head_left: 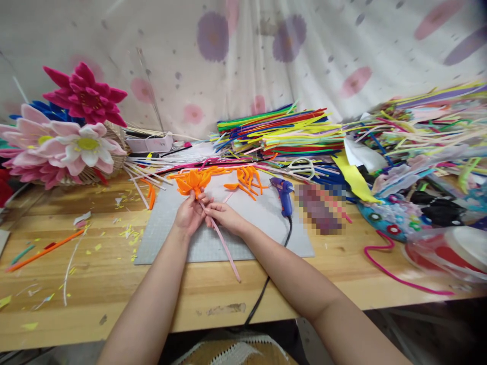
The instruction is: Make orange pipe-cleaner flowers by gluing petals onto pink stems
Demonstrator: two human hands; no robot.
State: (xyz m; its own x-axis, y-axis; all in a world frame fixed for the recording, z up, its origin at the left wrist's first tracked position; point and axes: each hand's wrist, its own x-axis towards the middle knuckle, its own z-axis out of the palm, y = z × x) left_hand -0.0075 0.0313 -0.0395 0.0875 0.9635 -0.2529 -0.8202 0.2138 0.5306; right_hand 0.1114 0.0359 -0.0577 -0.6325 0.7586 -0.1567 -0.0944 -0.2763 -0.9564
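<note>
Over the grey cutting mat (160,238), my left hand (189,215) is closed around the base of an orange pipe-cleaner flower (194,181), its petals spread upward. From beneath the flower a pale pink stem (225,245) slants down toward the front edge of the mat. My right hand (223,217) pinches this stem just below the flower, its fingertips close to those of my left hand. Loose orange petals (249,181) lie on the mat behind my hands. To the right rests a blue glue gun (282,195) with a black cord.
Pipe-cleaner bundles (281,132) are heaped along the back, with white-handled scissors (302,168) before them. A basket (117,147) of pink and white flowers stands at left. At right are a plastic-wrapped cup (449,251) and a magenta pipe cleaner (403,279). Yellow scraps (131,233) litter the wooden table.
</note>
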